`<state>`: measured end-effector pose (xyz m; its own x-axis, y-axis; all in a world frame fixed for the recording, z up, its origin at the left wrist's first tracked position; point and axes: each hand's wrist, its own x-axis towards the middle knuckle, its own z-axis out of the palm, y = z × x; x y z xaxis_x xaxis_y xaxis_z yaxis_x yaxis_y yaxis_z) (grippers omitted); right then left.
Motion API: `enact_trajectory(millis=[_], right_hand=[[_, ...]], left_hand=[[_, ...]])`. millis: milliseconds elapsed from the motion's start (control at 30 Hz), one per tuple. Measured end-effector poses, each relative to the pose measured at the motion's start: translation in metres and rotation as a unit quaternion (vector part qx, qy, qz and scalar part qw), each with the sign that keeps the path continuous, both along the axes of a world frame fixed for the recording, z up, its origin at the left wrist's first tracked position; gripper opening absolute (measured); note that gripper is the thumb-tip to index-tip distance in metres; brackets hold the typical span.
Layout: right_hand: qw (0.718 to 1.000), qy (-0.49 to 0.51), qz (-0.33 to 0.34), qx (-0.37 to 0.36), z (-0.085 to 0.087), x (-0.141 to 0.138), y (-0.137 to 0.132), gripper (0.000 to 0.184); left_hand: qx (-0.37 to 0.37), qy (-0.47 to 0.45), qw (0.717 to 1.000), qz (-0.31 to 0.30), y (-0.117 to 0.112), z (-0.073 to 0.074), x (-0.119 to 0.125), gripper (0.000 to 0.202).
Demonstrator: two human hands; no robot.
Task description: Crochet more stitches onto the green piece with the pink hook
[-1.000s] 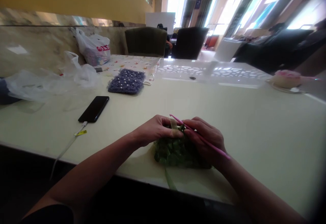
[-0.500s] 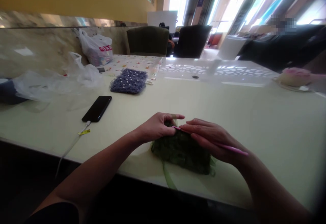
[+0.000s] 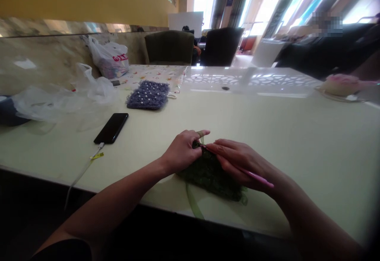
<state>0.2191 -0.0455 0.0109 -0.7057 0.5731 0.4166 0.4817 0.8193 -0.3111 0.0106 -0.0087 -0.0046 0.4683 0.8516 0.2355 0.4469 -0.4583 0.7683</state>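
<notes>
A dark green crocheted piece (image 3: 212, 176) made of ribbon lies on the pale table (image 3: 297, 142) near its front edge. My left hand (image 3: 182, 150) pinches its upper left corner, with a strand of pale green ribbon looped over the raised forefinger. My right hand (image 3: 243, 162) rests on the piece's right side and grips a pink crochet hook (image 3: 252, 175), whose tip points into the work beside my left fingers. A loose ribbon tail (image 3: 194, 203) runs off the table's front edge.
A black phone (image 3: 111, 127) on a white cable lies to the left. Behind it sit a purple beaded pouch (image 3: 147, 94), crumpled clear plastic (image 3: 56, 101) and a white shopping bag (image 3: 110, 59). A pink object (image 3: 341, 85) sits far right. Dark armchairs (image 3: 169, 47) stand beyond the table.
The hook, raised and angled up a second ago, has come down flat with its tip in the work. My right hand has spread over the piece; my left forefinger has lifted with the ribbon.
</notes>
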Motion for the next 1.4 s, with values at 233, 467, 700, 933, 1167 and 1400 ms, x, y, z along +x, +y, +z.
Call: enact_trajectory(millis=[233, 467, 700, 933, 1167, 1400], right_hand=[[0.992, -0.058, -0.065, 0.096, -0.014, -0.011, 0.002, 0.024], [0.991, -0.012, -0.09, 0.095, -0.023, -0.013, 0.003, 0.022], [0.993, 0.03, -0.079, 0.082, -0.018, -0.014, 0.001, 0.021], [0.991, -0.017, -0.082, 0.108, -0.023, -0.012, 0.003, 0.021], [0.983, -0.058, -0.115, 0.132, -0.02, -0.019, -0.001, 0.02], [0.942, -0.092, -0.189, 0.261, -0.034, -0.038, -0.006, 0.02]], left_hand=[[0.155, 0.108, 0.98, 0.054, -0.005, -0.01, 0.007, 0.054], [0.095, 0.044, 0.992, 0.077, -0.005, -0.009, 0.005, 0.054], [-0.002, -0.06, 0.996, 0.059, -0.001, -0.007, 0.004, 0.042], [-0.001, -0.054, 0.997, 0.055, -0.002, -0.008, 0.005, 0.047], [0.129, 0.051, 0.988, 0.071, -0.006, -0.015, 0.01, 0.052], [0.074, 0.033, 0.989, 0.121, -0.005, -0.015, 0.011, 0.052]])
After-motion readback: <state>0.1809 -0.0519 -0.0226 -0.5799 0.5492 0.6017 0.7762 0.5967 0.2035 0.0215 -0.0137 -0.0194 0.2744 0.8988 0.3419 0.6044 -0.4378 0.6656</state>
